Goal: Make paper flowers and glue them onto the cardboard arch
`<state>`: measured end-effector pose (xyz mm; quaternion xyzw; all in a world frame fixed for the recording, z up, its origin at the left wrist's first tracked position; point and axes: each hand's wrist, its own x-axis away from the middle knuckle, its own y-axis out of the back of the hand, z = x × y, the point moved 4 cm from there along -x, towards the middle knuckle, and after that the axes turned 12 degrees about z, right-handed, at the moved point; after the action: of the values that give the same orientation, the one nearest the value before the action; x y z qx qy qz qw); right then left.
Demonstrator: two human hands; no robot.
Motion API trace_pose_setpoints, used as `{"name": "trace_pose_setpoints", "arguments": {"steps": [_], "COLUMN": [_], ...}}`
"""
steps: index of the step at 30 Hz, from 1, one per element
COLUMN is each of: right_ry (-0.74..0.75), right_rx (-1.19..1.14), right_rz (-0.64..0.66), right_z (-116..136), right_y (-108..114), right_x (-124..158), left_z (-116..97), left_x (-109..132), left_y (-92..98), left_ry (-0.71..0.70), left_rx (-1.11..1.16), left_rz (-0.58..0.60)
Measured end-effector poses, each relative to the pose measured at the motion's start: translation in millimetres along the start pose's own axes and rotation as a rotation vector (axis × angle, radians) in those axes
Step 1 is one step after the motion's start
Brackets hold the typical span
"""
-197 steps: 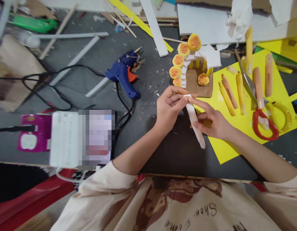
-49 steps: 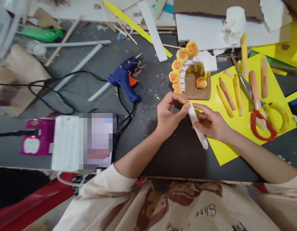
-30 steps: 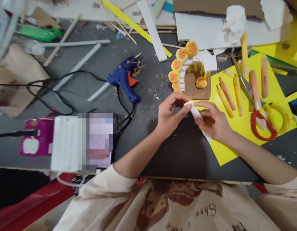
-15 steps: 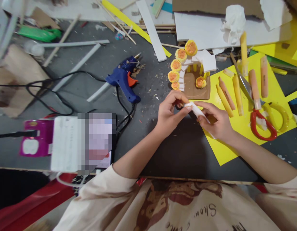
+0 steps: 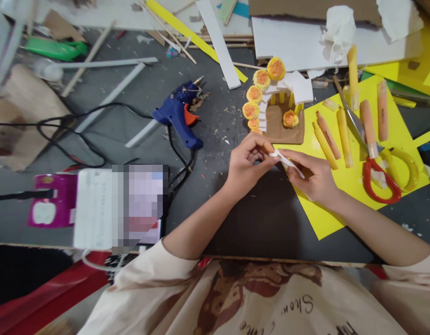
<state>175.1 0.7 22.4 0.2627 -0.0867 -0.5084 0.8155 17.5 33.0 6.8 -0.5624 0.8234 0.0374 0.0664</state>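
Note:
Between my two hands is a thin, rolled or folded strip of white paper (image 5: 287,161). My left hand (image 5: 248,160) pinches its upper left end between thumb and fingers. My right hand (image 5: 312,176) is closed round the lower right part, with the thumb below and the fingers above. Just beyond my hands stands a small model with a brown cardboard base (image 5: 284,136), white steps and a row of yellow and orange flower-like rounds (image 5: 254,94). Below my right hand lies a yellow sheet (image 5: 321,218).
Scissors (image 5: 378,179) with red and yellow handles and several crayon-like sticks (image 5: 345,139) lie on the yellow sheet. A blue glue gun (image 5: 180,111) with its cord is at left. A white box (image 5: 94,209) sits at the front left, and scraps and sticks lie at the back.
The white strip has turned and looks narrower, its end more twisted between my left fingers. Both hands have shifted only slightly.

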Motion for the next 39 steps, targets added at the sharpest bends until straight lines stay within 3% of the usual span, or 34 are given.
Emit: {"name": "trace_pose_setpoints", "arguments": {"steps": [9, 16, 25, 29, 35, 39], "right_ry": [-0.046, -0.057, -0.085, -0.062, 0.173, 0.104], "right_rx": [0.020, -0.001, 0.005, 0.107, 0.292, 0.227], "right_rz": [-0.029, -0.022, -0.024, -0.021, -0.056, -0.032], "right_z": [-3.6, -4.5, -9.4, -12.1, -1.6, -5.0], "right_y": [0.9, 0.7, 8.5, 13.0, 12.1, 9.1], "right_x": [0.0, -0.2, -0.5, -1.6, -1.6, 1.6], "left_z": [6.5, -6.7, -3.8, -2.1, -2.2, -0.5], "left_x": [4.8, 5.3, 8.8, 7.5, 6.2, 5.4], "left_y": [-1.8, 0.6, -3.0, -3.2, -5.4, -7.8], "left_ry": [0.016, -0.222, -0.037, -0.031, -0.070, -0.048], "left_rx": [0.062, -0.354, -0.252, -0.234, -0.205, -0.126], "left_rz": [0.005, -0.013, -0.025, -0.006, 0.032, 0.059]}}
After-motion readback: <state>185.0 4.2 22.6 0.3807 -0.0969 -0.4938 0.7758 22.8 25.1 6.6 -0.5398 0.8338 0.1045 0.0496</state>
